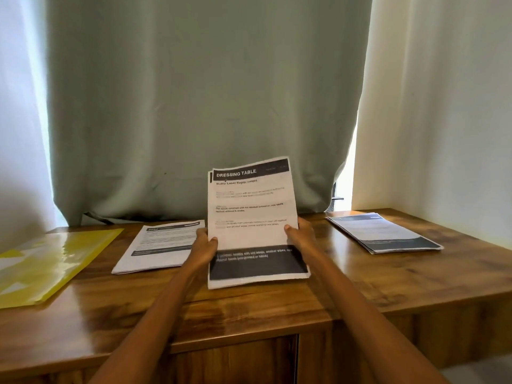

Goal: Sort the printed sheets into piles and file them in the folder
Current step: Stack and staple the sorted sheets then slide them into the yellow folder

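A stack of printed sheets (pixel 250 206) headed "DRESSING TABLE" stands upright on its lower edge at the middle of the wooden table (pixel 277 297). My left hand (pixel 205 246) grips its left side, thumb on the front. My right hand (pixel 300 234) grips the right side the same way. A second pile of printed sheets (pixel 162 246) lies flat just left of my hands. A third pile (pixel 383 231) with bluish pages lies at the right. The yellow plastic folder (pixel 52 261) lies flat at the far left.
A grey-green curtain (pixel 194 106) hangs right behind the table, with white curtains on both sides. The table's front edge runs below my forearms, with a cabinet door (pixel 232 361) beneath it.
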